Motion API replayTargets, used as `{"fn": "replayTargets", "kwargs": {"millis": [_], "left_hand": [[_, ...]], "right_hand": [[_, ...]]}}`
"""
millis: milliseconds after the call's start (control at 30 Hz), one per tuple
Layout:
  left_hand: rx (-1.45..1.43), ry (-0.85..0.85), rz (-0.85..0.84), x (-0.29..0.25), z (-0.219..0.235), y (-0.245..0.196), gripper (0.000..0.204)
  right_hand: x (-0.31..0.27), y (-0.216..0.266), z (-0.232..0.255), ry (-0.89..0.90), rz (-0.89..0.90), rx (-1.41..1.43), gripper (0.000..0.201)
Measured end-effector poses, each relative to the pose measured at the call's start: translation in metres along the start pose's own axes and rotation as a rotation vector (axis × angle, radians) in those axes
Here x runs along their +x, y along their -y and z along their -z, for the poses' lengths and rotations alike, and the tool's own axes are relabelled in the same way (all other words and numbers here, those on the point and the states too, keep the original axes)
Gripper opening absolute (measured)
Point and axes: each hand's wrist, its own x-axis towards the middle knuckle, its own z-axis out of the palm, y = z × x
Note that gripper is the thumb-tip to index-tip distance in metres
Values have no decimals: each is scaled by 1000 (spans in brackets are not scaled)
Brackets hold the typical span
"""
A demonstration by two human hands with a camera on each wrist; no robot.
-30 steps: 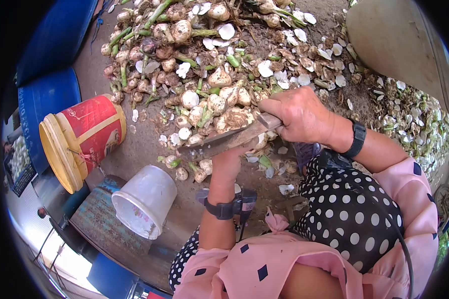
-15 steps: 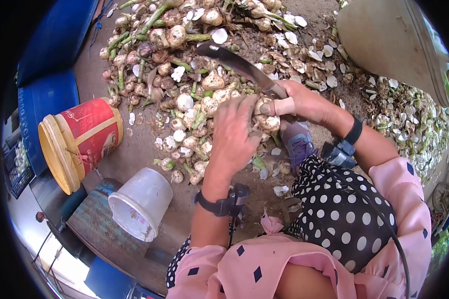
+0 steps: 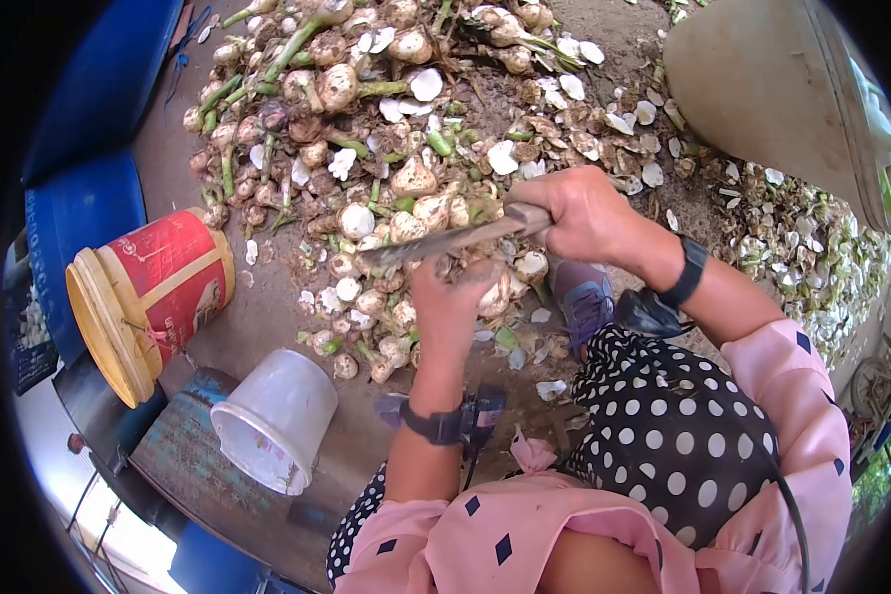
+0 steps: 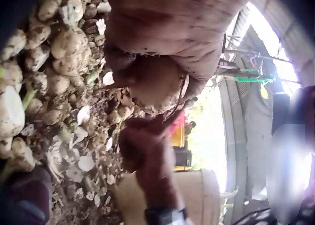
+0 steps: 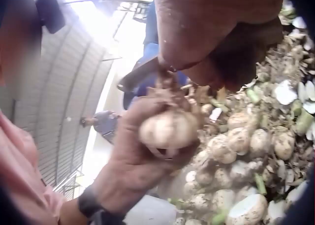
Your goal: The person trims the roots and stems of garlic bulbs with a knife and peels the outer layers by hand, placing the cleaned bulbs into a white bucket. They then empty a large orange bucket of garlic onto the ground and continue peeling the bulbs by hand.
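My left hand (image 3: 450, 302) grips a garlic bulb (image 5: 170, 130), its pale rounded side turned outward in the right wrist view, its rough root end towards the blade. Wrapped round the handle of a curved knife, my right hand (image 3: 592, 223) sits just to the right. The dark knife blade (image 3: 431, 245) extends leftward over the left hand, and its tip shows beside the bulb in the right wrist view. From the left wrist the bulb (image 4: 156, 87) appears blurred under the palm. Below the hands lies a pile of soil-covered garlic bulbs (image 3: 414, 178).
A red and yellow bucket (image 3: 168, 287) lies tipped at left, near a white bucket (image 3: 292, 406) on a worn wooden board (image 3: 193, 445). A large beige tub (image 3: 752, 89) stands at upper right, with peelings (image 3: 802, 267) heaped below. A shoe (image 3: 581, 297) is beside the pile.
The knife swung from over the left hand to up and away beside the bulb half a second ago, then back across the left hand now. The left hand has turned over.
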Motion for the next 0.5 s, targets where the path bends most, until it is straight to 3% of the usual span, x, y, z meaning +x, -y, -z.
{"fn": "replayTargets", "kwargs": {"millis": [33,67,100,167,233,267,367,400,433,500], "left_hand": [[39,-8,-26,-5,2,-5,31],[12,-11,-147,-7,15,-9,37],[17,7,-150,-8,34,-13,40],[14,26,-151,1,68,-8,42],[1217,-66,-373,19,92,28,56],[1199,-54,-250,22,90,43,75],[1109,-116,-205,29,93,44,88],[1119,-103,-171,32,95,43,93],[1120,-105,-171,34,96,40,93],[1178,-133,-120,40,95,34,90]], "right_hand": [[1,-11,-4,83,-33,-10,8],[-2,-36,-12,40,-138,-80,5],[-5,-57,-5,138,-310,-120,6],[-6,-82,4,-141,-287,-130,7],[16,-96,12,-322,-252,-201,9],[34,-96,15,-435,-198,-222,11],[86,-103,13,-390,-223,-443,28],[105,-104,11,-317,-303,-484,34],[122,-107,12,-244,-379,-524,40],[141,-124,9,-312,-342,-532,40]]}}
